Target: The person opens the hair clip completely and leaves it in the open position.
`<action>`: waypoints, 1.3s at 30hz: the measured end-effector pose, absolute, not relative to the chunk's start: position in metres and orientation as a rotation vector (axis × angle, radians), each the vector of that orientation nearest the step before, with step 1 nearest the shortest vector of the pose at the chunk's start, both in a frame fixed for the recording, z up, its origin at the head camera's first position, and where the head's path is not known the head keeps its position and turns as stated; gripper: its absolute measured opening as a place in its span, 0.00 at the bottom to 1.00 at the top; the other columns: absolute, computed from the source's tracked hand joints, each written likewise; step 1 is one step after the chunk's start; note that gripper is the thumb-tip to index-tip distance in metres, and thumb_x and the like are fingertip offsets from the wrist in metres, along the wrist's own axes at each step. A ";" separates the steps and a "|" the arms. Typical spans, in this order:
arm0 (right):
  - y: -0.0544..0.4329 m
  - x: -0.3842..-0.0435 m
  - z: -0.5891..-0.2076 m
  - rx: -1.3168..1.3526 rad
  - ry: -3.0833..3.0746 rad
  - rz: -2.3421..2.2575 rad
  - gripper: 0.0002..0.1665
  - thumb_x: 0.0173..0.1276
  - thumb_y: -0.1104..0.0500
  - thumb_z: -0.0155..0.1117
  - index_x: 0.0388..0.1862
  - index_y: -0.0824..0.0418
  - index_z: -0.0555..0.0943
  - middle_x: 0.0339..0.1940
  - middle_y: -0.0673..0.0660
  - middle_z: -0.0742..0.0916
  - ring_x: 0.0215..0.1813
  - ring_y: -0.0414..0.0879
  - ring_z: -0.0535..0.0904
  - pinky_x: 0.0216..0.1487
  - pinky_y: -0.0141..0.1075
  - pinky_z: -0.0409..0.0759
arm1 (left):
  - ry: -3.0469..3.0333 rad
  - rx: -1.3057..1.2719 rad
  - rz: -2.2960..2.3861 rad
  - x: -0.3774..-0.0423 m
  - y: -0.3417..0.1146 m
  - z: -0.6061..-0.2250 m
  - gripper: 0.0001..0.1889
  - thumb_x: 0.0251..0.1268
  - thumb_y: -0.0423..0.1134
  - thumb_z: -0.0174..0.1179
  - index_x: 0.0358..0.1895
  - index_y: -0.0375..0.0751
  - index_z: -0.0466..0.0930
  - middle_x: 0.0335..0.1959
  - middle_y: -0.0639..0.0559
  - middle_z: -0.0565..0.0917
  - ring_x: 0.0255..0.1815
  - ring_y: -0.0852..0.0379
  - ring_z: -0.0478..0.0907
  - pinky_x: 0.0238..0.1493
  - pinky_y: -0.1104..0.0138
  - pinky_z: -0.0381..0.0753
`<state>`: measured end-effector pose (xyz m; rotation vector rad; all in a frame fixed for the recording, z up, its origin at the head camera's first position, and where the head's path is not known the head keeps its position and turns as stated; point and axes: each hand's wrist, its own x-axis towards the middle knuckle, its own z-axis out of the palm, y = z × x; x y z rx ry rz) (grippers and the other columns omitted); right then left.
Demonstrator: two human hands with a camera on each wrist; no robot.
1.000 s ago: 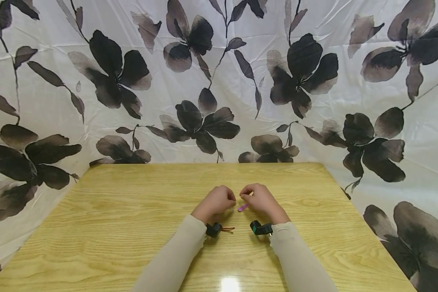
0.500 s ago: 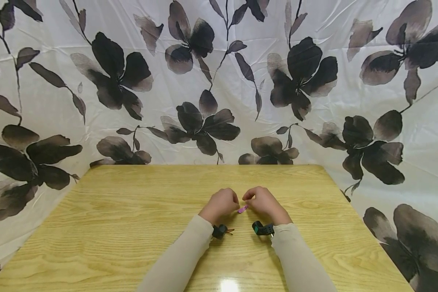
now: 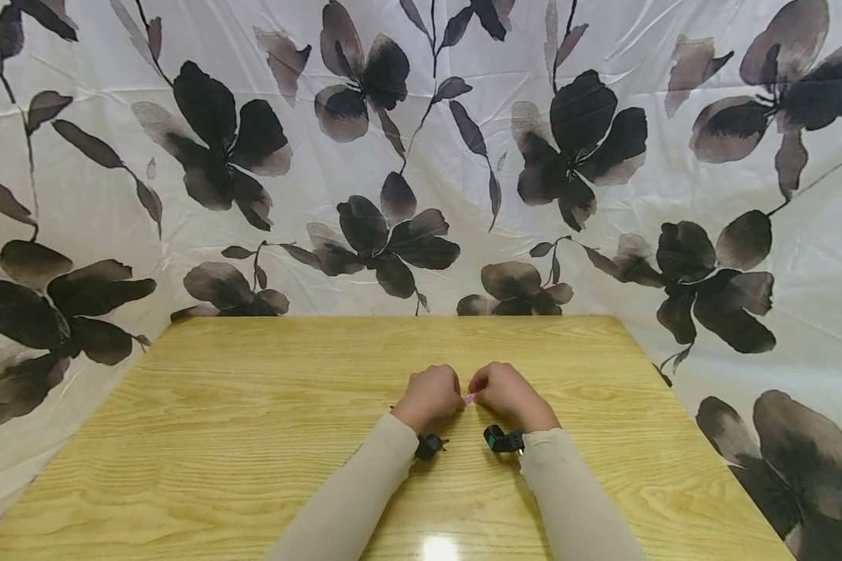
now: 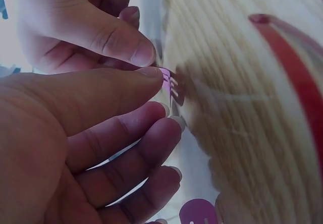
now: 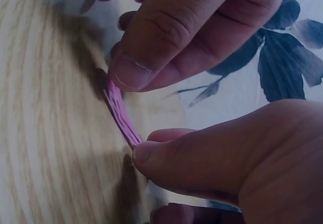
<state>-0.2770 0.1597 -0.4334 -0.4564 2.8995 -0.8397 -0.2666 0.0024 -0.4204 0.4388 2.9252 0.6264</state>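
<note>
A pink hair clip (image 3: 470,398) is held between both hands over the tabletop. Its slitted length shows in the right wrist view, where the clip (image 5: 122,114) slants from one hand to the other. My left hand (image 3: 433,393) pinches one end under its thumb, its other fingers loosely bent in the left wrist view. My right hand (image 3: 508,393) pinches the opposite end with its thumb (image 5: 174,156) and a finger. From the left wrist, most of the clip (image 4: 166,80) is hidden by the thumbs.
A second purple piece with slits (image 4: 198,211) lies beyond the left hand's fingers. Black wrist devices (image 3: 431,446) sit on both wrists; red wires (image 4: 290,65) cross the left wrist view. The wooden table (image 3: 238,421) ends at a floral cloth (image 3: 393,156).
The left hand has moved right toward the right hand and now grips the clip's end, which was free before. The right hand has shifted only slightly and keeps its end.
</note>
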 end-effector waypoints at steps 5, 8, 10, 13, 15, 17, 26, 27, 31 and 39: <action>0.159 -0.278 -0.435 -0.478 2.921 -0.798 0.05 0.58 0.66 0.68 0.29 0.57 0.86 0.29 0.50 0.86 0.32 0.43 0.75 0.41 0.37 0.76 | 2.940 0.442 0.598 -0.267 0.004 -0.423 0.09 0.55 0.43 0.69 0.21 0.49 0.80 0.22 0.57 0.81 0.27 0.57 0.75 0.44 0.52 0.70; 0.159 -0.277 -0.435 -0.490 2.937 -0.786 0.05 0.57 0.66 0.68 0.26 0.56 0.86 0.26 0.49 0.85 0.30 0.43 0.74 0.37 0.36 0.74 | 2.933 0.448 0.602 -0.266 0.004 -0.422 0.10 0.56 0.42 0.68 0.20 0.48 0.80 0.21 0.58 0.80 0.26 0.57 0.74 0.44 0.52 0.70; 0.159 -0.277 -0.435 -0.495 2.943 -0.781 0.06 0.57 0.67 0.68 0.25 0.56 0.85 0.25 0.49 0.84 0.29 0.43 0.73 0.36 0.35 0.72 | 2.927 0.455 0.607 -0.266 0.005 -0.422 0.11 0.57 0.41 0.68 0.19 0.48 0.79 0.20 0.58 0.79 0.25 0.58 0.74 0.43 0.52 0.70; 0.160 -0.277 -0.434 -0.499 2.947 -0.771 0.07 0.56 0.67 0.67 0.24 0.56 0.85 0.24 0.48 0.83 0.29 0.43 0.72 0.34 0.35 0.72 | 2.926 0.468 0.611 -0.265 0.005 -0.422 0.12 0.57 0.39 0.67 0.18 0.48 0.78 0.19 0.58 0.78 0.24 0.58 0.73 0.42 0.53 0.70; 0.161 -0.277 -0.434 -0.497 2.940 -0.770 0.07 0.56 0.67 0.67 0.24 0.56 0.85 0.23 0.48 0.83 0.29 0.43 0.72 0.35 0.34 0.71 | 2.929 0.477 0.605 -0.265 0.006 -0.422 0.11 0.57 0.38 0.67 0.19 0.48 0.78 0.19 0.58 0.78 0.24 0.58 0.72 0.41 0.54 0.69; 0.162 -0.276 -0.434 -0.492 2.930 -0.772 0.07 0.57 0.67 0.68 0.23 0.56 0.84 0.23 0.48 0.83 0.28 0.43 0.72 0.34 0.34 0.70 | 2.932 0.488 0.599 -0.265 0.006 -0.422 0.10 0.57 0.37 0.66 0.19 0.48 0.79 0.20 0.58 0.78 0.24 0.58 0.72 0.39 0.55 0.69; 0.166 -0.272 -0.430 -0.421 2.837 -0.884 0.08 0.60 0.68 0.66 0.25 0.57 0.85 0.24 0.49 0.83 0.28 0.44 0.73 0.33 0.34 0.70 | 2.926 0.533 0.617 -0.266 0.005 -0.423 0.10 0.61 0.33 0.60 0.22 0.48 0.80 0.22 0.58 0.79 0.25 0.59 0.72 0.39 0.57 0.71; 0.166 -0.271 -0.429 -0.431 2.837 -0.884 0.08 0.59 0.68 0.65 0.25 0.57 0.85 0.24 0.49 0.83 0.28 0.43 0.73 0.33 0.34 0.70 | 2.924 0.531 0.626 -0.266 0.005 -0.422 0.10 0.61 0.32 0.60 0.22 0.48 0.80 0.22 0.58 0.79 0.25 0.59 0.72 0.40 0.57 0.71; 0.167 -0.271 -0.427 -0.474 2.833 -0.905 0.08 0.58 0.69 0.63 0.26 0.58 0.85 0.26 0.49 0.83 0.30 0.43 0.73 0.36 0.35 0.71 | 2.934 0.518 0.654 -0.266 0.002 -0.420 0.09 0.60 0.32 0.59 0.24 0.48 0.81 0.24 0.58 0.81 0.27 0.59 0.73 0.42 0.55 0.72; 0.171 -0.275 -0.429 -0.498 2.778 -1.046 0.07 0.66 0.66 0.62 0.32 0.58 0.85 0.29 0.50 0.85 0.32 0.43 0.75 0.39 0.36 0.73 | 2.933 0.466 0.787 -0.264 -0.008 -0.416 0.08 0.62 0.33 0.57 0.26 0.44 0.81 0.26 0.54 0.81 0.27 0.57 0.73 0.35 0.63 0.74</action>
